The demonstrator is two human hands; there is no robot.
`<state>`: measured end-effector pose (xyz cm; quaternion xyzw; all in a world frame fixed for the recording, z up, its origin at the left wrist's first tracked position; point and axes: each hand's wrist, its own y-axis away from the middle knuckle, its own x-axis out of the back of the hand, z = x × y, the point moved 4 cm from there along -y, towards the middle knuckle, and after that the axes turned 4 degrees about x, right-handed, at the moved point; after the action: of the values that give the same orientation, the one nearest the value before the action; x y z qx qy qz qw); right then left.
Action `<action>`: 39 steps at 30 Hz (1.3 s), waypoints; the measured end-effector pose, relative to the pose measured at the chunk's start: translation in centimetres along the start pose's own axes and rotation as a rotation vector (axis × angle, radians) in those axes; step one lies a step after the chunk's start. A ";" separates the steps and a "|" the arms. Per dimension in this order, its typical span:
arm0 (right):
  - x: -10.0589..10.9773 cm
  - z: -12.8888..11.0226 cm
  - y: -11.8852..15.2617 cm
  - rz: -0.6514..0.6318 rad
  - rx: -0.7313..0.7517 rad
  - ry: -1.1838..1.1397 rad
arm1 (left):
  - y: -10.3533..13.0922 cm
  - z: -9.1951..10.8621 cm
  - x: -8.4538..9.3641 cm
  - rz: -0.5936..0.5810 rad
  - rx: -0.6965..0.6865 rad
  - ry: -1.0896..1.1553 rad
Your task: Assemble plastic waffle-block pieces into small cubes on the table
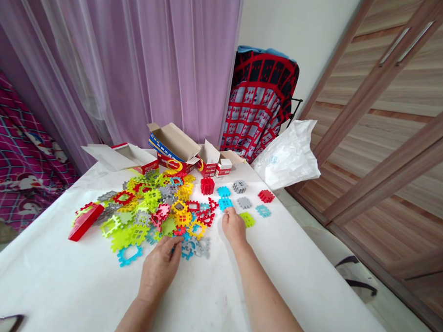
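Blue plastic is met by the right hand [235,229]: blue pieces [225,204] lie at its bunched fingertips, just right of the loose heap [152,197], though whether they are pinched or merely touched cannot be told. The left hand [161,262] is held at the heap's near edge, fingers curled together; anything gripped there is hidden. Trouble could be caused by a sideways drag of the right fingers: the blue pieces might be knocked askew, and the green piece [247,219] beside the hand could be brushed aside. Behind, the blue-and-red box [163,147] is propped open, its plain inner wall exposed, its floor hidden. What is held by the white bag [288,156] cannot be made out.
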<state>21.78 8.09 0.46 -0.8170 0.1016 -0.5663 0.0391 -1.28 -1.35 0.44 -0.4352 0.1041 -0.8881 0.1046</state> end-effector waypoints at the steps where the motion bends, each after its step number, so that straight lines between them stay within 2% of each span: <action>1: 0.0 0.1 0.0 0.016 0.001 -0.004 | 0.0 0.0 0.0 -0.004 0.001 -0.002; 8: -0.6 1.0 0.2 0.125 0.046 -0.067 | 0.0 -0.2 -0.2 0.003 -0.003 0.009; 24: -0.1 0.2 0.3 0.032 0.014 -0.004 | 0.0 -0.1 -0.2 0.013 -0.015 -0.003; 39: -0.2 0.3 0.3 0.045 0.026 0.003 | 0.0 -0.2 -0.2 0.006 -0.024 0.006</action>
<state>21.93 7.83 0.13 -0.8130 0.1126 -0.5678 0.0624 -1.30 -1.28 0.14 -0.4334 0.1163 -0.8878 0.1019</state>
